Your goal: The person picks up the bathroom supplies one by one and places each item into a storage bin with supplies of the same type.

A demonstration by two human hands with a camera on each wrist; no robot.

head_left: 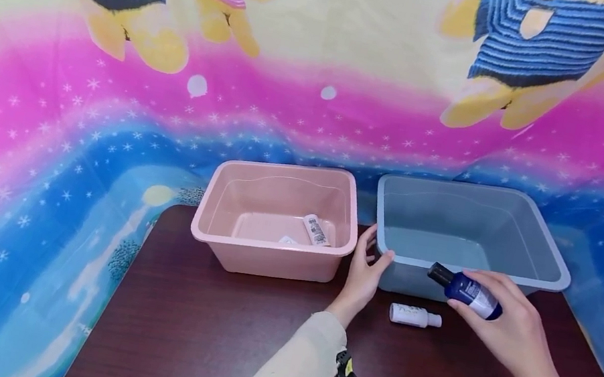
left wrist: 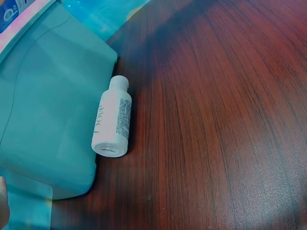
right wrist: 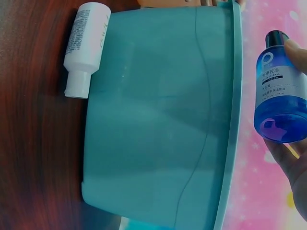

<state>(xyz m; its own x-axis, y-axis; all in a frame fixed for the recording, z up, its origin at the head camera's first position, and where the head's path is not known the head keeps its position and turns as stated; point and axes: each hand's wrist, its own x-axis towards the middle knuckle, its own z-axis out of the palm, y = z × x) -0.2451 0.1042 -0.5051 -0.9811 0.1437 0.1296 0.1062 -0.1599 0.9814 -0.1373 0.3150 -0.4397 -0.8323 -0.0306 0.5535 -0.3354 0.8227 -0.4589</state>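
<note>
My right hand (head_left: 504, 315) grips a dark blue bottle (head_left: 473, 296) with a black cap and white label, tilted near the front rim of a blue-grey plastic bin (head_left: 469, 270). In the right wrist view, the thumb lies near the cap of the blue bottle (right wrist: 280, 108). My left hand (head_left: 364, 277) touches the bin's front left corner, thumb at the front rim and fingers extended along the left side. Below the bin's front wall, a small white bottle (head_left: 414, 316) lies on its side on the table; it also shows in the left wrist view (left wrist: 112, 120).
A pink plastic bin (head_left: 267, 247) stands to the left on the dark wood table (head_left: 204, 333). Inside it are a white bottle (head_left: 317, 230) and another partly hidden white item (head_left: 287, 240). A patterned cloth (head_left: 294, 93) hangs behind the bins and around the table's sides.
</note>
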